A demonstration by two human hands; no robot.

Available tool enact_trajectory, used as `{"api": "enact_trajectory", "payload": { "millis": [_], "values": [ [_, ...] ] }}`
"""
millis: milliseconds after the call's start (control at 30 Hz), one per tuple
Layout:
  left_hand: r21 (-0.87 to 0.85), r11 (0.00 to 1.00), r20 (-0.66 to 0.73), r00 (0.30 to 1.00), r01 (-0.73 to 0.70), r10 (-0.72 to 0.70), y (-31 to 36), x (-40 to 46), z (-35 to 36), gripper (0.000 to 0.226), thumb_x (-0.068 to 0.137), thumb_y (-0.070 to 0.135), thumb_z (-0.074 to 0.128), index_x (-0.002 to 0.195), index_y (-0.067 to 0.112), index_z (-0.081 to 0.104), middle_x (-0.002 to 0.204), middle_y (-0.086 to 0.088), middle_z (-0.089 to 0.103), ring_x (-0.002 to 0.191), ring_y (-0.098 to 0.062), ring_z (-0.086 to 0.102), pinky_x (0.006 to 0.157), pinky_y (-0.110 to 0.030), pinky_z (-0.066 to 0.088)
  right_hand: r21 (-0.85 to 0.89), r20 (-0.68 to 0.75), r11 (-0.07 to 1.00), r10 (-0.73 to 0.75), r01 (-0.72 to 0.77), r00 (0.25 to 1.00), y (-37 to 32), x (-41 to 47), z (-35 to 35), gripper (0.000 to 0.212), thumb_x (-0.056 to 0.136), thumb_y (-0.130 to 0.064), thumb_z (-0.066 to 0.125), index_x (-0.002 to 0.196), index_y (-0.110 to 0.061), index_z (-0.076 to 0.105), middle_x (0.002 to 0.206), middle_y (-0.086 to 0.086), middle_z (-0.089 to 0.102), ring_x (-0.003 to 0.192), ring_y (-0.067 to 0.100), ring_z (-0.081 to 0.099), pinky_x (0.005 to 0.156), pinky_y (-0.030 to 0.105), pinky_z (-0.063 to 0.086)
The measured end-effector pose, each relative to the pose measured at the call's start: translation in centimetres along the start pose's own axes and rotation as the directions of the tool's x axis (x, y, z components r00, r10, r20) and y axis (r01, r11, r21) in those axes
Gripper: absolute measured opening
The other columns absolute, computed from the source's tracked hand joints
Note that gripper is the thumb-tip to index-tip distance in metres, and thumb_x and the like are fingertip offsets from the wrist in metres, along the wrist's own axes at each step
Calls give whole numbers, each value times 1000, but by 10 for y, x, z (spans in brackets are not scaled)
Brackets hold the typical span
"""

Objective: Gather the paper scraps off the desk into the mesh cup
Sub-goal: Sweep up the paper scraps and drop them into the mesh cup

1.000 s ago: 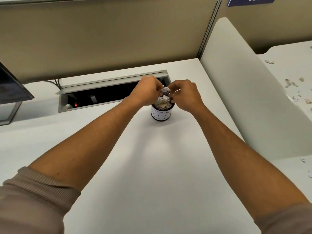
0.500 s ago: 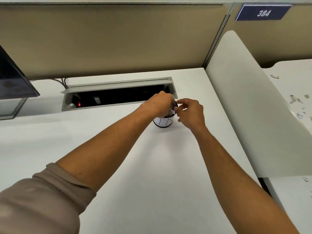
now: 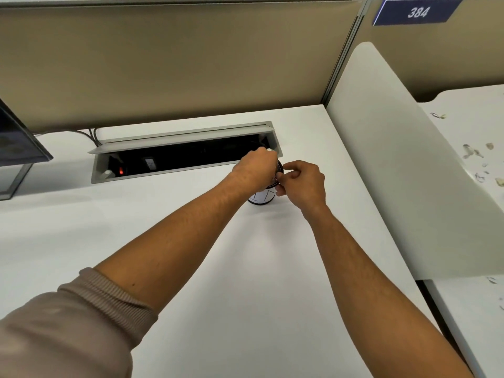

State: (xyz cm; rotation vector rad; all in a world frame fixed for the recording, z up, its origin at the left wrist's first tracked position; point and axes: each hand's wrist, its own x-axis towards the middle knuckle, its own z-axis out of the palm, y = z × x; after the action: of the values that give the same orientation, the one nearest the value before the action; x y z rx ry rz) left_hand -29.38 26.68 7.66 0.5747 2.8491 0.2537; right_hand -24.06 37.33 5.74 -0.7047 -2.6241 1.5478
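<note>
Over mesh cup [image 3: 260, 197], left hand [image 3: 256, 169] covering, right hand [image 3: 302, 184] curled

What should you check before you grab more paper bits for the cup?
1. Mesh cup standing upright on the desk: ok.
2. Left hand off the cup's mouth: not ok, it covers it.
3. Right hand free: cannot tell, its fingers curl at the rim.
4. Room left in the cup: cannot tell, hidden.
5. Scraps left to collect: ok, some lie on the neighbouring desk.
</note>
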Motion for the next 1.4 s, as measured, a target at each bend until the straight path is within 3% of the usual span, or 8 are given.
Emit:
{"api": "enact_trajectory", "payload": {
  "millis": [167,333,400,533,633,733,1067,1400],
  "values": [
    [54,998,50,998,-36,33,0,10,10,14,88,6,60,101,7,65,86,-8,51,68,-22,48,60,-31,40,27,-6,1000,3,-3,1000,4,1,2,20,86,-18,69,106,-14,67,64,0,73,66,8,72,76,25,55],
    [3,1000,9,1000,-27,27,0,5,2,15,88,14,64,101,7,65,91,-9,54,77,-26,55,64,-34,45,41,-17,999,1,0,1000,4,-3,-2,18,85,-17,71,103,-13,68,67,-1,73,56,10,70,55,15,51],
    [-49,999,-49,999,-10,8,-2,-3,-8,15,88,19,65,100,10,69,97,-9,61,83,-29,60,68,-36,49,55,-59,998,-4,7,998,3,-7,-4,14,88,-17,69,100,-11,70,71,-1,72,58,14,70,52,22,56],
    [-183,983,-220,975,-12,-29,-19,-35,-31,15,90,14,56,87,15,71,95,-2,65,85,-27,60,64,-33,45,30,-172,999,-27,32,985,-2,-21,-3,11,93,-18,59,90,-17,69,82,0,71,78,24,70,77,44,58],
    [-275,960,-355,933,-45,-57,-38,-73,-34,21,92,14,48,80,9,64,91,-1,63,88,-27,58,65,-38,47,16,-228,997,-72,77,971,-8,-43,5,16,95,-21,55,94,-15,69,86,2,71,83,25,69,80,41,56],
    [-345,934,-445,892,-89,-80,-64,-117,-21,22,97,19,48,98,11,69,109,-1,64,102,-21,55,81,-38,49,-19,-227,988,-152,152,962,-12,-74,23,18,96,-22,53,95,-13,69,88,4,72,83,22,65,73,30,49],
    [-419,893,-378,862,167,-339,-178,-290,50,29,95,30,58,118,16,67,130,-1,58,122,-19,50,100,-28,36,-2,105,928,-371,373,923,-3,-185,132,15,94,-19,57,101,-14,69,102,-4,69,91,10,62,81,23,45],
    [-406,823,-354,763,396,-541,-287,-451,93,36,92,29,62,125,13,63,141,-5,51,135,-24,41,113,-34,27,-155,434,847,-403,508,806,-2,-293,243,48,96,-40,52,140,-19,47,150,-3,40,140,14,34,114,30,26]
  ]
}}
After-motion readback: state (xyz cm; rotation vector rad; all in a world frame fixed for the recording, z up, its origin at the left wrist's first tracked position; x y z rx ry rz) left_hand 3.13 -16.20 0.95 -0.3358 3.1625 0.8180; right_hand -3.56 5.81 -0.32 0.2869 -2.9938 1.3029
